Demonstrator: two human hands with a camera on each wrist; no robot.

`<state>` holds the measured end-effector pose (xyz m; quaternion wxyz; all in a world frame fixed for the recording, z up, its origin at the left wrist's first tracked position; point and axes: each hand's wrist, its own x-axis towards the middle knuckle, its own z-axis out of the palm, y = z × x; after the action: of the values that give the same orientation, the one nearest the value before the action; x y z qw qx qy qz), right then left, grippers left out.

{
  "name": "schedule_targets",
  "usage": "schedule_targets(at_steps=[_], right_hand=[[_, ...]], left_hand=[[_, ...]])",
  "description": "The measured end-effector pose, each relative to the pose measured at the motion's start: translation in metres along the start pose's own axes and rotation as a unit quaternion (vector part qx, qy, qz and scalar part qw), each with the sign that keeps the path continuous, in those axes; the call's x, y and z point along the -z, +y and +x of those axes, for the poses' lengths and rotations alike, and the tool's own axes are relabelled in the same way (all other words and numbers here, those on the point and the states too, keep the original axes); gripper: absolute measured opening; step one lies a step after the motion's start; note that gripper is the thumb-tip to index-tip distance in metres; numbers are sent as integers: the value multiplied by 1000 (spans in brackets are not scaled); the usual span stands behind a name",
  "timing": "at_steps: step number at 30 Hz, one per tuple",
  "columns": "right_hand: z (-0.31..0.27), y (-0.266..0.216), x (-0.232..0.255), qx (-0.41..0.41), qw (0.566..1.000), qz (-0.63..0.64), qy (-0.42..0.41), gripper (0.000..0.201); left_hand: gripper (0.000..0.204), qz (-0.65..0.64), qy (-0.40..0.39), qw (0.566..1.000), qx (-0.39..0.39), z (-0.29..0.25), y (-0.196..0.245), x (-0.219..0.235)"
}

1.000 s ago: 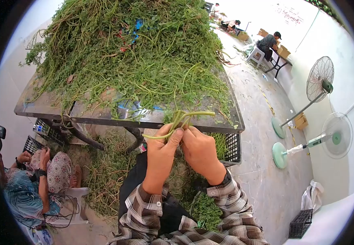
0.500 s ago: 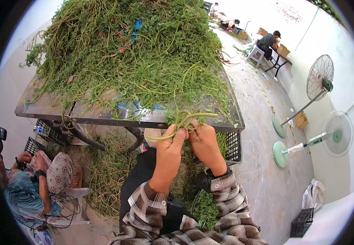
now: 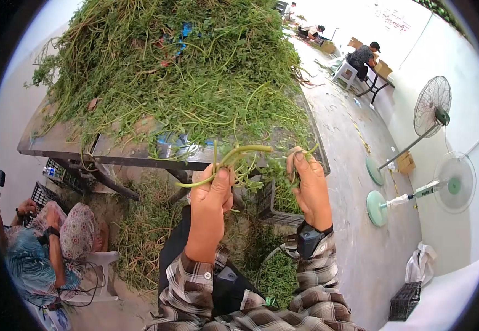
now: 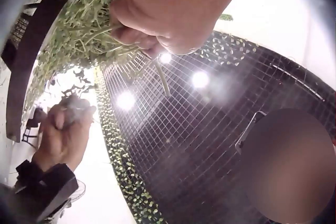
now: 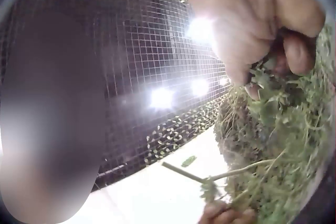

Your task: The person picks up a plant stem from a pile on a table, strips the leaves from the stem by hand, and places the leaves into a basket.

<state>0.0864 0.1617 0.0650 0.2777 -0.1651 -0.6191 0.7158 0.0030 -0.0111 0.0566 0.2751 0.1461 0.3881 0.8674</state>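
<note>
In the head view my left hand [image 3: 211,207] pinches thick green stems [image 3: 245,149] between thumb and fingers, over the near edge of the table [image 3: 134,161]. My right hand [image 3: 312,190], apart from it on the right, pinches a leafy sprig [image 3: 278,168] with thumb and fingertips. A large heap of leafy greens [image 3: 184,71] covers most of the tabletop. The right wrist view shows my right hand [image 5: 257,19] curled round leaves, with a cut stem [image 5: 184,172] by the left hand [image 5: 228,215]. In the left wrist view, my left hand [image 4: 173,8] partly hides its stems.
Below the table are a black crate [image 3: 275,212] and loose greens [image 3: 145,237] on the floor. A person [image 3: 41,259] sits at the left; others are at the back right, one on a white stool [image 3: 347,73]. Two fans [image 3: 432,105] stand at the right, near another crate [image 3: 405,300].
My hands, close together before, have moved apart. The right hand has gone right with a leafy sprig; the left has shifted slightly left with the thick stems.
</note>
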Motion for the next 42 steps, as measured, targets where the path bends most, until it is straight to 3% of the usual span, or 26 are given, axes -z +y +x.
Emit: schedule_targets(at_steps=[4, 6, 8, 9, 13, 16, 23, 25, 26, 28, 32, 34, 38, 40, 42], right_hand=[[-11, -10, -23, 46, 995, -54, -63, 27], [-14, -9, -24, 11, 995, -71, -74, 28], [-14, -5, -34, 72, 987, -98, -101, 26], [-17, -11, -36, 36, 987, -115, -103, 28], [-17, -13, -46, 25, 984, -112, -135, 40], [-12, -8, -46, 47, 967, -165, -187, 36], [-12, -13, -49, 20, 983, -85, -161, 27], [-13, -15, -48, 95, 963, -200, -152, 24], [-13, -17, -46, 96, 963, -201, -151, 24], [-13, -20, -44, 162, 927, -300, -157, 21], [-17, -21, -31, 165, 892, -392, -152, 20], [-11, -3, -13, 246, 813, -522, -78, 20], [-11, 7, 28, 248, 836, -489, -5, 18], [-25, -1, 36, 78, 944, -318, 35, 17], [-35, -2, 40, 31, 964, -262, 42, 17]], left_hand=[[21, 13, -1, 1000, 1, 0, 4, -1], [21, 20, -13, 1000, 10, -1, 2, -3], [22, 28, -17, 999, 13, -2, 0, -5], [23, 35, -17, 999, 12, -1, 0, -5], [25, 59, -33, 998, -1, -1, -1, -3], [28, 92, -53, 994, -8, -1, 0, -3], [28, 131, -62, 989, -35, -1, -5, -2], [27, 145, -67, 986, -44, 0, -10, 1], [26, 166, -63, 983, -47, 1, -13, 2], [24, 188, -61, 979, -50, 0, -12, 1], [23, 185, -70, 980, -20, -3, -11, 0], [24, 180, -71, 981, -11, -4, -8, 1], [20, 42, -12, 999, -6, -1, 8, 5], [21, -33, -32, 999, -4, 2, 9, 8], [20, -29, -16, 999, 16, -1, 12, 3]])
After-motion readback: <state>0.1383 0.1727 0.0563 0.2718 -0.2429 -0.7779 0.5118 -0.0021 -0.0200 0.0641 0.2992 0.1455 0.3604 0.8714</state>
